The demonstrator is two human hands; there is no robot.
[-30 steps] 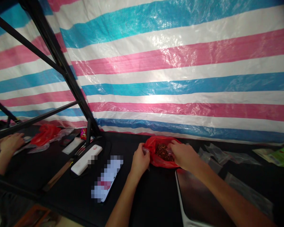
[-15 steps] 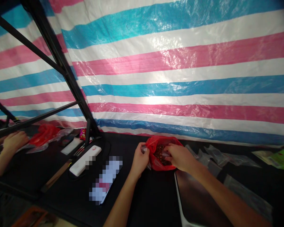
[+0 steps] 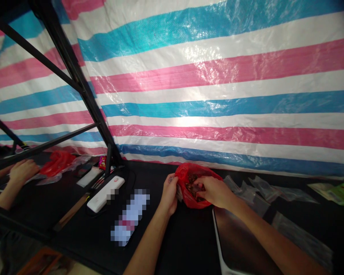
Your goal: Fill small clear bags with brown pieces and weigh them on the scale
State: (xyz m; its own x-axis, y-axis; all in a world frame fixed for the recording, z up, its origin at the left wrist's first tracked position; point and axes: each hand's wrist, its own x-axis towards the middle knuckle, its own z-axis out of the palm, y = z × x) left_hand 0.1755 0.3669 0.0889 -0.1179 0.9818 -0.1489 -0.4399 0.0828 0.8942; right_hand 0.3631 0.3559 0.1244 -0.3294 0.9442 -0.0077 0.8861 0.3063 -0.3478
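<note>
Head camera is my only view, and it puts the red plastic bag (image 3: 186,198) just ahead of me on the black table (image 3: 177,244), sagging open around a heap of dark reddish-brown pieces (image 3: 192,187). My right hand (image 3: 215,192) is curved over the bag's mouth with its fingers (image 3: 202,184) down among the pieces; I can't tell whether they have hold of any. My left hand (image 3: 169,195) is closed on the bag's left side, and a sliver of clear plastic (image 3: 178,194) shows by its fingers, though I can't tell if that is a separate bag.

The red film looks thin, soft and slippery, so I'd take it by the gathered rim, not by one stretched patch. The pieces look small, loose and fairly light, best picked with fingertips.

Clear plastic bags (image 3: 263,189) lie to the right, above a dark glossy panel (image 3: 240,240). To the left sit a white power strip (image 3: 106,193) and a pixelated, unreadable object (image 3: 130,217). Farther left, another person's hand (image 3: 23,172) rests near a second red bag (image 3: 58,160). A striped tarp (image 3: 218,76) hangs behind.
</note>
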